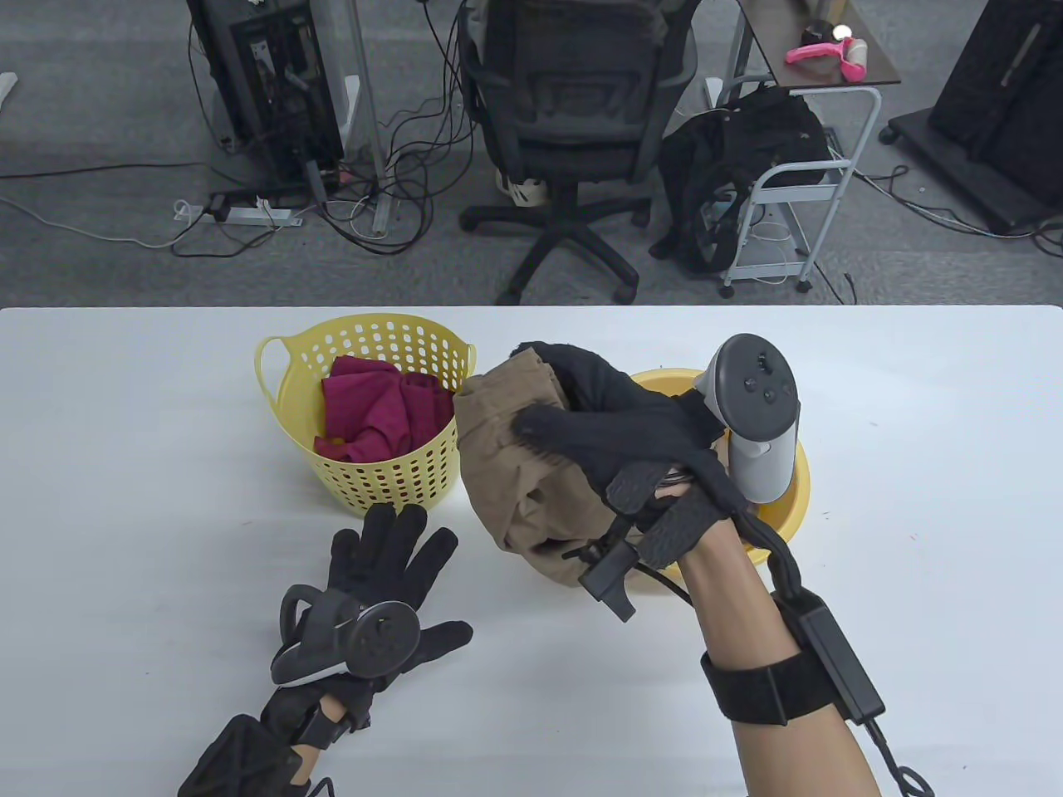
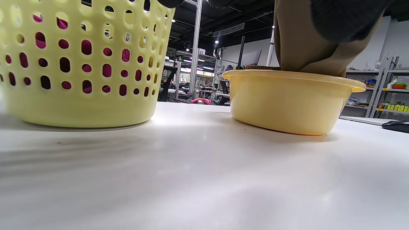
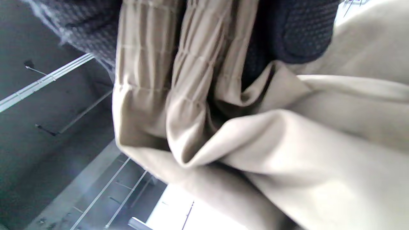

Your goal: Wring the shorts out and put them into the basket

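Observation:
My right hand (image 1: 573, 407) grips the tan shorts (image 1: 515, 473) by their bunched top and holds them up over the yellow basin (image 1: 793, 490). In the right wrist view the shorts (image 3: 255, 134) fill the frame with gloved fingers (image 3: 287, 35) curled round the fabric. The left wrist view shows the shorts (image 2: 300, 41) hanging down into the basin (image 2: 287, 102). A yellow perforated basket (image 1: 365, 349) stands to the left with a dark red garment (image 1: 374, 411) inside. My left hand (image 1: 390, 556) lies flat on the table in front of the basket, fingers spread, holding nothing.
The white table (image 1: 124, 498) stretches wide to both sides. Beyond its far edge stand an office chair (image 1: 573, 108), a small cart (image 1: 797, 174) with a black bag, and cables on the floor. The basket (image 2: 73, 64) and the basin sit close together.

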Tool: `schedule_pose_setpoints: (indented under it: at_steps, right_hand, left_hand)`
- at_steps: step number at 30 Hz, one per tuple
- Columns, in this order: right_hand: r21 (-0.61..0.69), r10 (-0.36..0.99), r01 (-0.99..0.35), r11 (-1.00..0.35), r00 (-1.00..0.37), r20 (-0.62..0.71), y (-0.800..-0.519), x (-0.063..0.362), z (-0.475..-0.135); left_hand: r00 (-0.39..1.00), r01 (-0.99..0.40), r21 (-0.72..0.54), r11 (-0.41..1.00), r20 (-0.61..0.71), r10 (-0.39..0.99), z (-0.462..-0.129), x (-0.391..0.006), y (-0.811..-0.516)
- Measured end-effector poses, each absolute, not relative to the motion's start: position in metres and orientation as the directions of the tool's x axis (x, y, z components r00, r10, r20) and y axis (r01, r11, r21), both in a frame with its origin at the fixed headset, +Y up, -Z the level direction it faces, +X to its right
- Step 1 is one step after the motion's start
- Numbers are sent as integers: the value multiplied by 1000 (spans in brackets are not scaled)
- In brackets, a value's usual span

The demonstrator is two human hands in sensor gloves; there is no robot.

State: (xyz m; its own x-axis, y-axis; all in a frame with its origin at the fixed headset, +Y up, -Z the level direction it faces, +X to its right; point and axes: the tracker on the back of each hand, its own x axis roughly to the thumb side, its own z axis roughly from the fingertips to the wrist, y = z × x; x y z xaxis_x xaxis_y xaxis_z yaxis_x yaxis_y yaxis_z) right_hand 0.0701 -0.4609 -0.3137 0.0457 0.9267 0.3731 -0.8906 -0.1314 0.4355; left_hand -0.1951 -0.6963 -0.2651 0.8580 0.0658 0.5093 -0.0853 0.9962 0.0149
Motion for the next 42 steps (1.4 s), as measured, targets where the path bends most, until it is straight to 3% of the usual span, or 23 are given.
schedule_pose_setpoints:
  at_steps: [11,24,38,42]
  right_hand:
    - [489,916,-872,-12,187,355,-445,62,-310]
    - [422,919,-906,-28,143,368,-438,83,-317]
    - [386,925,-922,-18,131,357,-449,108,-327]
    - [389,926,-921,-13,136,353,-450,109,-327]
  left_hand:
    - [857,-110,24,994,508,83,-265,-197,-695]
    - [839,-135,11,991,534,109,-264,-196,-696]
    - [728,-313,-213,925,572,378,-264,-173,-705]
    - [740,-319,-207,925,555,380,-267,-162,-709]
